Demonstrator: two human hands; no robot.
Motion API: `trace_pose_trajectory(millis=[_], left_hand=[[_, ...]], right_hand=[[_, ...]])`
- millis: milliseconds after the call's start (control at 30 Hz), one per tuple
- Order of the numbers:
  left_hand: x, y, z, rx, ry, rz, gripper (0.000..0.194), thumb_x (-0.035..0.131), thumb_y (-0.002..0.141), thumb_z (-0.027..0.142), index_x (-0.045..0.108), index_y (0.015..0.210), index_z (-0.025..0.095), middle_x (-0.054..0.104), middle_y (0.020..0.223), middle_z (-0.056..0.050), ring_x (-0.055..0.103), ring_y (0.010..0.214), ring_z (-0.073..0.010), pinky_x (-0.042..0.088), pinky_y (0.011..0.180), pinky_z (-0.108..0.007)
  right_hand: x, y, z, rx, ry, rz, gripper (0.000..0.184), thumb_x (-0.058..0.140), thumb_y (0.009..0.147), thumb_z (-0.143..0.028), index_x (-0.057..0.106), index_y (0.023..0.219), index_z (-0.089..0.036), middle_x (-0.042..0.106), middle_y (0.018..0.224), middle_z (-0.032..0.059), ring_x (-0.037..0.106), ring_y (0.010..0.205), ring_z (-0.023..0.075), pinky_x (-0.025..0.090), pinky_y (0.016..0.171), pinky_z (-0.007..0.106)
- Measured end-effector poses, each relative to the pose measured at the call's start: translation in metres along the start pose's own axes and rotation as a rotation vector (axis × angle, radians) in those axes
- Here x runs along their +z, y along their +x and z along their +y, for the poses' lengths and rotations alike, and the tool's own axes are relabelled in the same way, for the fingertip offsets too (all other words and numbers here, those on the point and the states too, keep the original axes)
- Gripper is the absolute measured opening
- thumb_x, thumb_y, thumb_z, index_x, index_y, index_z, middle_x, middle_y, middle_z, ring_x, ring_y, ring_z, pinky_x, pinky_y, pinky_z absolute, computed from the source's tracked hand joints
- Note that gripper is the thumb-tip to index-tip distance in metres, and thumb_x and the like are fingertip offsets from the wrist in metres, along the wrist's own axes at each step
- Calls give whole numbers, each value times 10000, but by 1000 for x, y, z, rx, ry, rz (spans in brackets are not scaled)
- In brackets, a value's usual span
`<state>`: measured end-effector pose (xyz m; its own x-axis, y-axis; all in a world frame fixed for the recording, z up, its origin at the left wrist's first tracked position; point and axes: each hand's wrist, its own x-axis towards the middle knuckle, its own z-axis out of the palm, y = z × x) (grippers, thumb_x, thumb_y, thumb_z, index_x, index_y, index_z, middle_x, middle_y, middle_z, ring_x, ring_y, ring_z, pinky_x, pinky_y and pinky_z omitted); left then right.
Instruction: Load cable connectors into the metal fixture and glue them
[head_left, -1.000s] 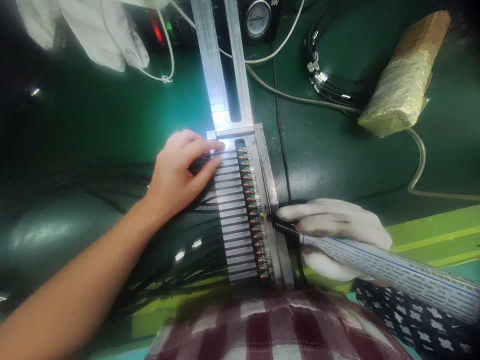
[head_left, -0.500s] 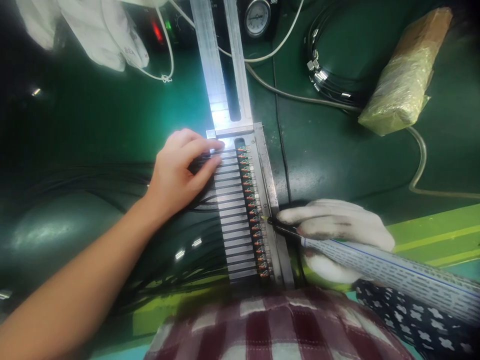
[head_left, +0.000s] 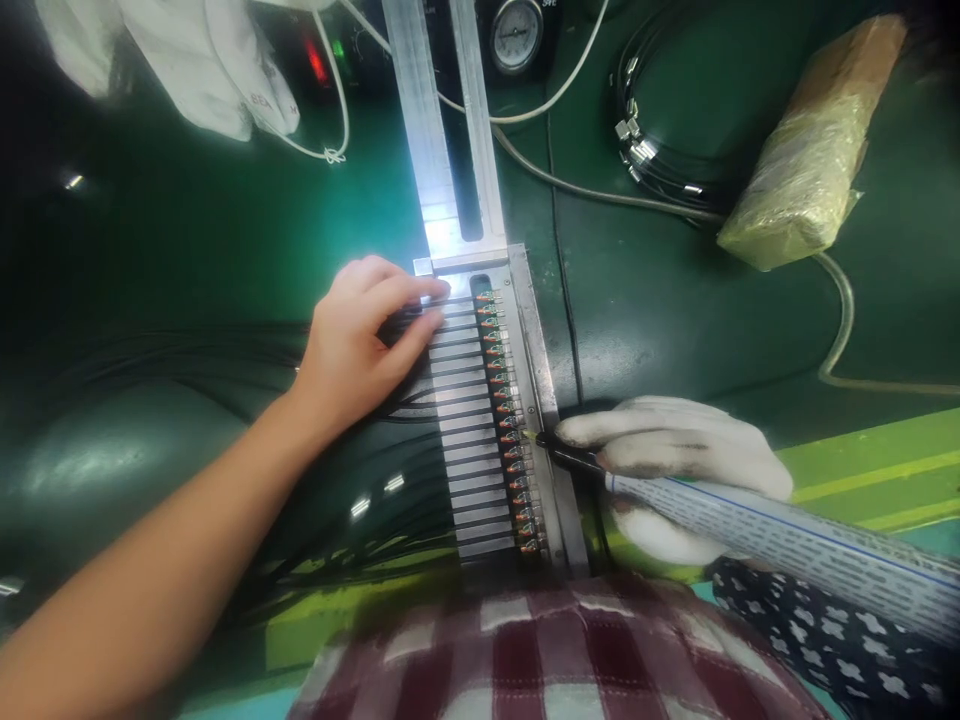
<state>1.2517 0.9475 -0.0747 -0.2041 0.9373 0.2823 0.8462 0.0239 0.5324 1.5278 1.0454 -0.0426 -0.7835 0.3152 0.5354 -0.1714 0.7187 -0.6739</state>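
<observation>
A slotted metal fixture (head_left: 471,438) holds a row of several black cables, their stripped orange wire ends (head_left: 511,424) lined up beside small connectors along its right side. At the fixture's upper left edge, my bare left hand (head_left: 382,325) rests with thumb and index fingertip slightly apart on either side of the top cables. The other fingers curl behind and are partly hidden. My gloved right hand (head_left: 675,455) grips a white pen-like tube (head_left: 757,520) with small print and a black neck. Its pale yellow-green tip (head_left: 531,438) reaches the wire ends near the middle of the row.
A slotted metal rail (head_left: 439,160) runs away from the fixture. White gloves (head_left: 195,70) lie at the upper left, near a round gauge (head_left: 516,35). Coiled black cables (head_left: 637,150) and a wrapped block (head_left: 795,170) lie at the upper right. Loose cables (head_left: 187,360) trail left.
Almost nothing differs. My right hand and the tube have shifted very slightly to the right, while the tip stays at about the same wire end; my left hand keeps its place.
</observation>
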Motion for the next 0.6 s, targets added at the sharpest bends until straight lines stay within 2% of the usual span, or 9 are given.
trace_pose_trajectory(millis=[133,400,600], left_hand=[[1,1,0,9,-3,11,177,601,931,290,708,1070,313,658,955,-43,617,920,-251,504,844,-433],[1,0,-1,23,2,15,190,602,933,280,707,1088,311,659,952,-47,614,919,-248,503,841,-435],[1,1,-1,22,1,13,186,596,937,292,708,1084,313,653,950,-47,611,924,-251,503,843,-445]], right_hand=[[-1,2,1,-2,24,-34,70,674,863,-161,653,920,-126,773,911,135,762,875,229,636,645,299],[-1,4,1,5,24,-15,95,686,855,-145,651,940,-122,768,893,135,760,898,238,648,689,310],[-8,2,-6,4,-28,-66,47,650,876,-150,643,920,-134,769,947,154,759,889,225,640,674,302]])
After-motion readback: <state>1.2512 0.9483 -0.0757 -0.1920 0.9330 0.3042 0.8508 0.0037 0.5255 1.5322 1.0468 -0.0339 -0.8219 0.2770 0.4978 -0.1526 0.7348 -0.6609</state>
